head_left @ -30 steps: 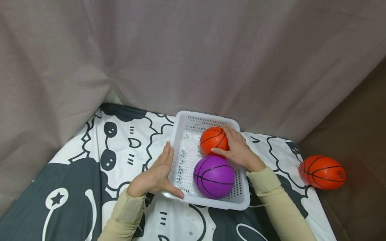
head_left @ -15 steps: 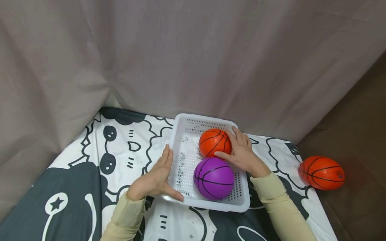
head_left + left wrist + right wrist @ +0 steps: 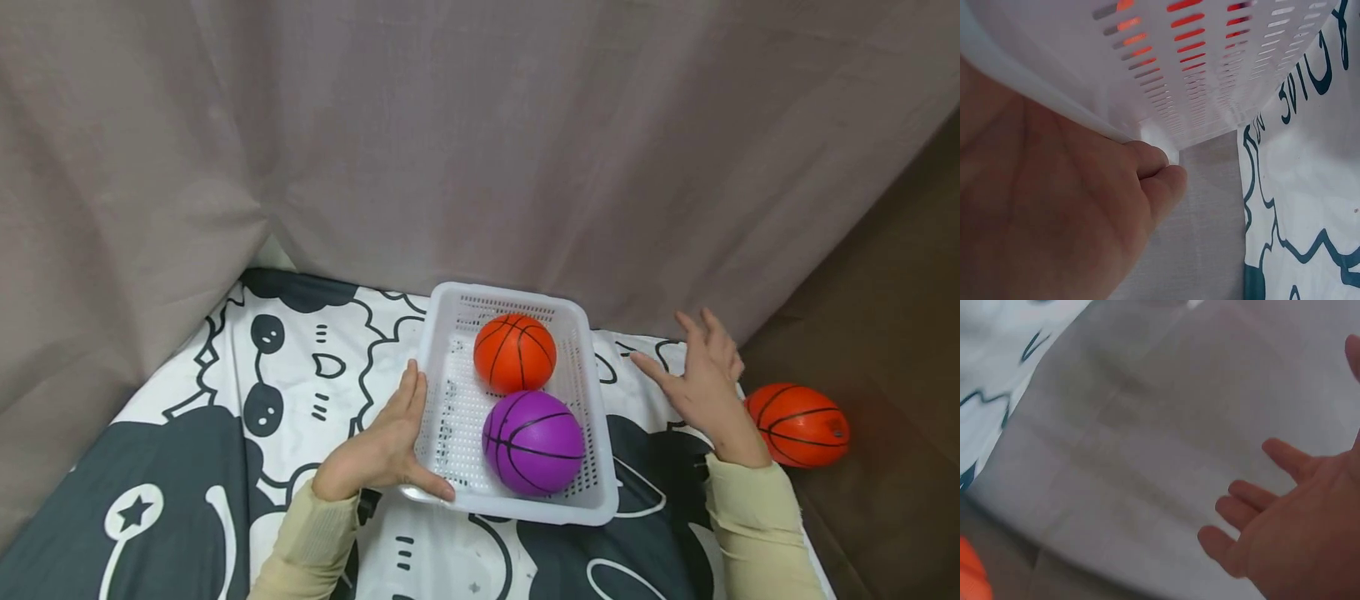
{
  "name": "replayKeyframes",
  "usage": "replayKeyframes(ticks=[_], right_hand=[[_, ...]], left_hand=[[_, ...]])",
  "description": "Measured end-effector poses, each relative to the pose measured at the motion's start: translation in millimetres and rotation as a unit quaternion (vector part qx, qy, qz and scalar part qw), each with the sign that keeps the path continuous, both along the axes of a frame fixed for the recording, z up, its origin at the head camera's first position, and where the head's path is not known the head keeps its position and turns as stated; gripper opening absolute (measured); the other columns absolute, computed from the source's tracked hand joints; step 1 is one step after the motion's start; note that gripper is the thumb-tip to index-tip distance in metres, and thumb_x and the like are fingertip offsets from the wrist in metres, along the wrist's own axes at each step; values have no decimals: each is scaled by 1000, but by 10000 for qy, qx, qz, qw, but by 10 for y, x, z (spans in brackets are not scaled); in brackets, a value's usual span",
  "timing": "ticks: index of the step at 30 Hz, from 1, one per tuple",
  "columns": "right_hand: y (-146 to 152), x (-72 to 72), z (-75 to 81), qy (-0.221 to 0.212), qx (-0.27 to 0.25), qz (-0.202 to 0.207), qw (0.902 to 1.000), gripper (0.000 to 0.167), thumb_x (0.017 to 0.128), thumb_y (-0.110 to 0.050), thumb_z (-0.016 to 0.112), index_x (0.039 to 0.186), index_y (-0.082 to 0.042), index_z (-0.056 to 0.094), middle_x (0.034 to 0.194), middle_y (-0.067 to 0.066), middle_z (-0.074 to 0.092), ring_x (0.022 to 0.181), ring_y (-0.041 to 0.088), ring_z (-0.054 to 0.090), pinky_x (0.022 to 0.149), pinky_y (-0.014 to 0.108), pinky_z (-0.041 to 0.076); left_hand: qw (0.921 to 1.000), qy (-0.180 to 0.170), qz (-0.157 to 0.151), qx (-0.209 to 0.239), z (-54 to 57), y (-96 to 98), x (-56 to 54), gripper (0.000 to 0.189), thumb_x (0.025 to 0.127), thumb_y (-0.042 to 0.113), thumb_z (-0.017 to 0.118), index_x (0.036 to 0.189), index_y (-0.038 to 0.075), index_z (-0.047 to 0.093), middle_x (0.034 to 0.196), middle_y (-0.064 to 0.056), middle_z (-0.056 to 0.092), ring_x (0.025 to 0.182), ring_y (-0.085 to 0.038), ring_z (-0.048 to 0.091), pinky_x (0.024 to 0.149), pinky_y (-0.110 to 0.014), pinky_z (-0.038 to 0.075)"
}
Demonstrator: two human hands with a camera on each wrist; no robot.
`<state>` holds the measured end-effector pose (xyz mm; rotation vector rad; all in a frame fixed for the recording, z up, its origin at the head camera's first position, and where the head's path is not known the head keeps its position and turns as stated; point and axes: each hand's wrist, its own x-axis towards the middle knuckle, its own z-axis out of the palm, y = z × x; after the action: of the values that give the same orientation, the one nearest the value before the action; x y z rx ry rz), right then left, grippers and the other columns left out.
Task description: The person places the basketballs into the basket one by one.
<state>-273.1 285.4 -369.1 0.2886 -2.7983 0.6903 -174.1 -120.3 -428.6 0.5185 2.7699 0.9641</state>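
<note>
A white plastic basket [image 3: 452,417] with slotted sides holds an orange toy basketball [image 3: 515,353] at its far side and a larger purple toy basketball [image 3: 534,443] nearer. My left hand [image 3: 378,450] rests against the basket's left side, fingers extended along the wall and thumb at the near-left corner. In the left wrist view, that hand [image 3: 1079,187] lies close along the slotted wall, with orange showing through the slots. My right hand [image 3: 708,392] is spread and holds nothing, between the basket and another orange basketball [image 3: 801,425] at the right. The right wrist view shows its fingers [image 3: 1244,503] apart.
A black-and-white cartoon-print cloth [image 3: 405,554] covers the surface under the basket. A grey-brown curtain [image 3: 480,150] hangs close behind it. The surface's right edge lies by the outer ball, beside a brown area [image 3: 892,367].
My right hand has let go of the orange ball in the basket and moved right, toward the outer ball. The released ball has shifted slightly left. My left hand has stayed at the basket.
</note>
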Motion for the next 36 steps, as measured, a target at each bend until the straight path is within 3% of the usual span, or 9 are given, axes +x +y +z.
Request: replayKeyframes(ticks=[7,13,16,23,36], right_hand=[[478,47,-47,248,-226,-1065,9938,96,89,-49,64,152,3,13,156,25,-7,138,47,-6,101,71,0],[849,66,-156,369,-233,-2073,9773,99,87,-50,62,151,4,9,155,26,-9,139,45,-8,104,67,-1],[1019,68,-214,220,-236,-2459,9688,101,87,-52,61,151,5,6,154,28,-11,139,45,-11,105,67,-3],[1260,41,-364,-280,-160,-2759,9606,106,87,-56,57,149,10,1,151,33,-17,137,50,-15,102,72,-6],[1396,-4,-514,-1092,-104,-3229,9401,106,89,-58,50,148,9,-6,149,37,-20,134,56,-11,101,76,-1]], left_hand=[[10000,-11,10,38,-6,-9,6,158,46,64,87,151,-4,-8,156,-17,-25,147,-30,-8,118,-42,8],[9999,-93,39,47,-15,-7,9,158,45,65,87,151,-2,-9,156,-15,-26,147,-28,-8,118,-41,9],[9999,-103,33,40,-12,-5,8,158,45,65,87,151,-1,-10,156,-14,-26,147,-28,-9,118,-41,9],[9999,-81,73,-11,8,1,3,158,44,67,86,151,2,-12,157,-15,-25,147,-26,-9,118,-40,9],[10000,28,33,41,4,-3,8,157,46,64,87,151,-4,-6,157,-18,-23,147,-30,-7,118,-43,9]])
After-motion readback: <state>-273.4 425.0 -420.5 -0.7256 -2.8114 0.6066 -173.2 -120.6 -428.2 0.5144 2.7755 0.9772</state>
